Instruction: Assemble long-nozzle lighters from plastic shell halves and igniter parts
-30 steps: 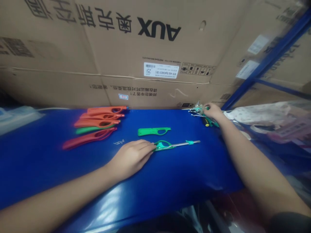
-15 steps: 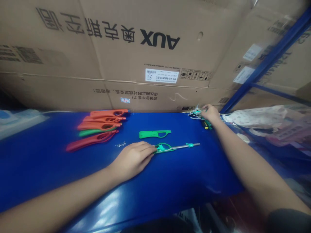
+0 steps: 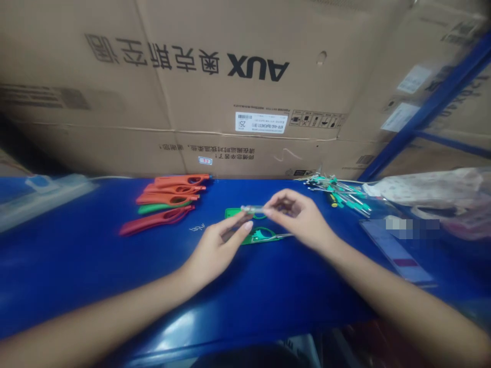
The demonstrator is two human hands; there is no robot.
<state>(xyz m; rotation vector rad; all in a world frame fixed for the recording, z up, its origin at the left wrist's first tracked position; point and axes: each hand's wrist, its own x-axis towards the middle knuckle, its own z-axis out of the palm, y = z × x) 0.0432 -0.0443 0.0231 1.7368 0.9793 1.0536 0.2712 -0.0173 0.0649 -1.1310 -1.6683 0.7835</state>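
Between my left hand (image 3: pixel 215 243) and my right hand (image 3: pixel 297 217), a small pale, slim part (image 3: pixel 253 209) is pinched by the fingertips at both ends. Its exact kind is too blurred to tell. Just below it on the blue table lies an open green lighter half (image 3: pixel 249 239) with a trigger loop and a metal tube (image 3: pixel 284 236), the tube partly hidden by my right hand. Behind my fingers rests another green handle shell (image 3: pixel 231 211), partly covered.
Several orange lighters (image 3: pixel 169 198), a green one (image 3: pixel 153 208) and a red one (image 3: pixel 153 220) lie at left. Thin white bits (image 3: pixel 197 228) lie nearby. A pile of metal tubes with green parts (image 3: pixel 345 194) sits right, near a phone-like slab (image 3: pixel 395 250). A cardboard box (image 3: pixel 161 102) stands behind.
My right hand has come back from the pile at right to the middle. My left hand has lifted off the green lighter half, and both hands now hold the small pale part.
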